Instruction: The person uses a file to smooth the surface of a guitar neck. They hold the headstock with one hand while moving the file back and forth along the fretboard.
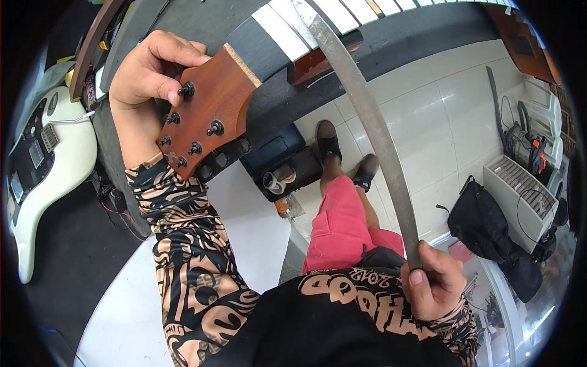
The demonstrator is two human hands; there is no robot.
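Observation:
My left hand [153, 73] is closed on a brown wooden guitar headstock [223, 88] with several black tuning pegs; the thumb rests beside one peg. From a pale nut the guitar neck's fretboard [269, 38] runs up and right, dark near the nut, then covered with white strips between the frets. My right hand [435, 284] pinches the near end of a long, flat metal file [379, 128]. Its far end lies across the white strips at the top; whether it touches the frets I cannot tell.
A white electric guitar [76, 137] lies at the left beside cables. Under the bench edge is a dark box [278, 159] with small items. At the right, a black bag [483, 220] leans by a white case [520, 183], with stacked white chairs [544, 110] behind. Tiled floor [422, 98] shows below.

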